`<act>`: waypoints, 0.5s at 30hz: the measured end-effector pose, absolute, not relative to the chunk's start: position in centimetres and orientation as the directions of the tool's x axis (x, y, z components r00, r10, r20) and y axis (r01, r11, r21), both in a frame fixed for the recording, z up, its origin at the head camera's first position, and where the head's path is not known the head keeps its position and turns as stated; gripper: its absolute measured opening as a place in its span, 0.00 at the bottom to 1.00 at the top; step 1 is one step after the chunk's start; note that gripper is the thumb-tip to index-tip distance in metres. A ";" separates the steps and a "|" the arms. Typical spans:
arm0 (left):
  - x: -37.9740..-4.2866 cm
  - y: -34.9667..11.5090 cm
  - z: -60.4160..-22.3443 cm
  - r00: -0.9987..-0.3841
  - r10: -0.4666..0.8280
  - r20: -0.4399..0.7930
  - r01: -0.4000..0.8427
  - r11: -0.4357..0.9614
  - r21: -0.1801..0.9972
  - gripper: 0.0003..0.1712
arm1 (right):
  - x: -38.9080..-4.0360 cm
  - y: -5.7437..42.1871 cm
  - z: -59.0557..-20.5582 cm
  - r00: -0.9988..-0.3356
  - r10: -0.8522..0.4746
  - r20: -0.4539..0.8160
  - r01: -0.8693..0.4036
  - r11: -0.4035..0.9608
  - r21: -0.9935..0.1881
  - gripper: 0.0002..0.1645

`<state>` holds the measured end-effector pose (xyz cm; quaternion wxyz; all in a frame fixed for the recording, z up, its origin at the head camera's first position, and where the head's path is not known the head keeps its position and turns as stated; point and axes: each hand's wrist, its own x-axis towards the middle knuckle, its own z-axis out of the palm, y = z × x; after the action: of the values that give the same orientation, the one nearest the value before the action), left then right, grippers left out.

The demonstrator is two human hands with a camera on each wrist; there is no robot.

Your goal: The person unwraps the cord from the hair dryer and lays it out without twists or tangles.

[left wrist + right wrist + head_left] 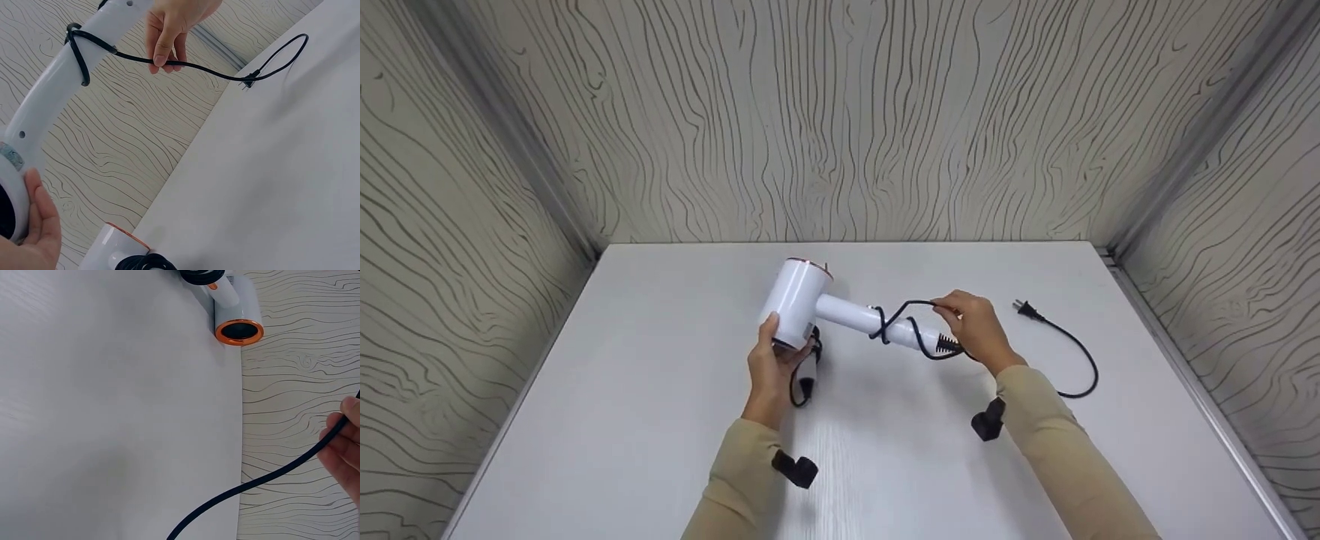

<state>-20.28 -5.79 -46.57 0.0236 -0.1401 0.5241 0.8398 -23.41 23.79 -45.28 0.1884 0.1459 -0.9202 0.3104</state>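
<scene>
A white hair dryer (851,313) is held above the table, its handle pointing right. My left hand (769,371) grips the rear end of its barrel, thumb on one side and fingers on the other. Between thumb and fingers, my right hand (979,330) pinches the black cord (208,70) near the handle's end. Loose turns of that cord wind around the handle. Beyond the right hand, the cord runs to a two-pin plug (1027,310) on the table. A second white hair dryer (239,309) with an orange rim lies on the table, mostly hidden in the head view.
The white table (660,420) is bordered by wood-grain panels (840,120) at the back and both sides. Black cord is bundled around the second dryer's handle (808,367). A small black mount (796,469) sits on each sleeve.
</scene>
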 end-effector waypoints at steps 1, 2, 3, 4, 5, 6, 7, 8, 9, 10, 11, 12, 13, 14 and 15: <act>-20.3 -5.8 -46.6 -0.960 -0.102 -0.261 -0.191 -0.443 0.876 0.38 | -23.4 23.9 -45.2 -0.887 -0.149 0.436 -0.383 0.765 -0.518 0.07; -20.3 -5.8 -46.6 -0.960 -0.101 -0.263 -0.195 -0.439 0.877 0.37 | -23.4 23.9 -45.1 -0.887 -0.148 0.438 -0.383 0.765 -0.517 0.07; -20.3 -5.8 -46.6 -0.959 -0.100 -0.265 -0.198 -0.430 0.881 0.37 | -23.4 24.0 -45.0 -0.886 -0.148 0.440 -0.384 0.765 -0.516 0.07; -20.3 -5.8 -46.6 -0.959 -0.100 -0.265 -0.199 -0.429 0.881 0.38 | -23.4 24.0 -45.0 -0.884 -0.147 0.443 -0.385 0.766 -0.515 0.07; -20.3 -5.9 -46.6 -0.959 -0.100 -0.266 -0.201 -0.426 0.882 0.38 | -23.4 24.0 -44.9 -0.882 -0.146 0.448 -0.387 0.766 -0.512 0.07; -20.3 -5.9 -46.6 -0.958 -0.100 -0.268 -0.202 -0.425 0.882 0.38 | -23.5 24.1 -44.9 -0.880 -0.144 0.452 -0.387 0.768 -0.510 0.06; -20.4 -5.9 -46.6 -0.958 -0.101 -0.267 -0.201 -0.428 0.881 0.37 | -23.5 24.1 -44.9 -0.879 -0.141 0.455 -0.387 0.769 -0.510 0.06; -20.4 -5.9 -46.7 -0.959 -0.101 -0.266 -0.199 -0.432 0.880 0.37 | -23.5 24.2 -44.9 -0.878 -0.138 0.459 -0.385 0.772 -0.506 0.06; -20.4 -5.9 -46.7 -0.959 -0.101 -0.265 -0.197 -0.436 0.878 0.37 | -23.5 24.3 -44.8 -0.877 -0.134 0.462 -0.384 0.773 -0.505 0.06; -20.4 -5.9 -46.6 -0.959 -0.099 -0.267 -0.199 -0.439 0.876 0.37 | -23.6 24.3 -44.8 -0.876 -0.128 0.465 -0.381 0.775 -0.504 0.06; -20.4 -5.9 -46.6 -0.958 -0.096 -0.269 -0.202 -0.436 0.877 0.37 | -23.6 24.4 -44.8 -0.874 -0.122 0.470 -0.379 0.777 -0.503 0.06; -20.4 -6.0 -46.6 -0.959 -0.092 -0.270 -0.205 -0.436 0.876 0.36 | -23.6 24.5 -44.8 -0.874 -0.115 0.473 -0.374 0.780 -0.502 0.07; -20.4 -6.0 -46.7 -0.959 -0.089 -0.271 -0.207 -0.434 0.877 0.36 | -23.6 24.6 -44.8 -0.873 -0.108 0.476 -0.370 0.782 -0.501 0.07; -20.4 -6.0 -46.7 -0.958 -0.087 -0.274 -0.213 -0.426 0.879 0.36 | -23.6 24.7 -44.7 -0.869 -0.102 0.483 -0.369 0.784 -0.499 0.07; -20.4 -6.1 -46.7 -0.957 -0.086 -0.278 -0.219 -0.418 0.882 0.36 | -23.6 24.7 -44.7 -0.867 -0.096 0.489 -0.369 0.783 -0.501 0.07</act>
<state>-20.37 -6.06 -46.74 0.0400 -0.1415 0.5377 0.8302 -23.64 24.73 -44.67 0.2246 0.1266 -0.9171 0.3040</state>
